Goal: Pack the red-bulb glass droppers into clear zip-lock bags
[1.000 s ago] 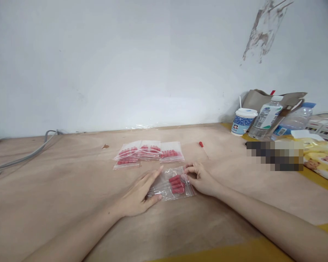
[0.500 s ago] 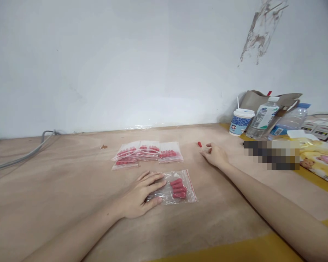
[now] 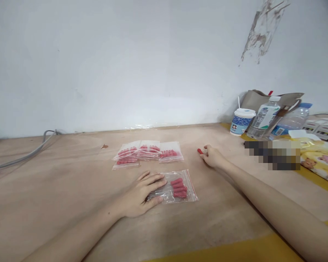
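My left hand [image 3: 142, 192] lies flat with fingers stretched out on the left part of a clear zip bag [image 3: 177, 190] that holds several small red pieces. My right hand [image 3: 212, 156] is farther back to the right, fingers pinched on a single small red piece [image 3: 199, 151] just above the wooden table [image 3: 71, 189]. Behind the bag lies a cluster of several filled zip bags [image 3: 147, 153] with red pieces inside.
At the back right stand a paper cup with a straw [image 3: 242, 122], two plastic bottles [image 3: 264, 116], a brown paper bag [image 3: 273, 100] and yellow packets [image 3: 319, 156]. A grey cable [image 3: 24, 154] runs along the left. A white wall rises right behind the table.
My right hand left the bag's zip edge, reached back right to the loose red piece and now pinches it, drawn slightly toward me. My left hand stayed on the bag.
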The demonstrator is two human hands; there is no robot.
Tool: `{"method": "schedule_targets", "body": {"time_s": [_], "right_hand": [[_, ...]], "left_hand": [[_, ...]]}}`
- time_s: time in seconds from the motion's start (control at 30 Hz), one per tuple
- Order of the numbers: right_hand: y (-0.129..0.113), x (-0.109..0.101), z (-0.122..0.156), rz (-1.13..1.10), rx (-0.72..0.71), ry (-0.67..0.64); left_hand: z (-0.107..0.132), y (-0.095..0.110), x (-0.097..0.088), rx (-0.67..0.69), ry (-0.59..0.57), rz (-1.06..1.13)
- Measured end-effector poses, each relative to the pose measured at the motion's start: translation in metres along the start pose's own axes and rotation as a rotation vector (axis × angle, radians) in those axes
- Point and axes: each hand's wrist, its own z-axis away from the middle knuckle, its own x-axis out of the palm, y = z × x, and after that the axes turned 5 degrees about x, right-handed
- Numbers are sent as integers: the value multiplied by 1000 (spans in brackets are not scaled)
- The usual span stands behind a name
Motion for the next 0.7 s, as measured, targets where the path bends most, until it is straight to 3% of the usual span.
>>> {"method": "schedule_targets", "body": {"time_s": [0.1, 0.2, 0.27, 0.37, 0.57, 0.7], "right_hand": [[-9, 2, 14, -115, -93, -65], [-18, 0, 37, -515, -220, -181], [-24, 1, 51, -776, -232, -198], [-31, 9, 63, -1004, -184, -111], [-37, 24, 65, -1162, -61, 71], [-42, 30, 72, -1309, 105, -55]], "left_hand": [[0, 1, 1, -9, -18, -16], [1, 1, 2, -30, -5, -28], [1, 0, 4, -46, 12, -32], [1, -1, 5, -56, 38, -26], [1, -3, 5, -36, 51, -14], [1, -1, 4, -31, 61, -10]]}}
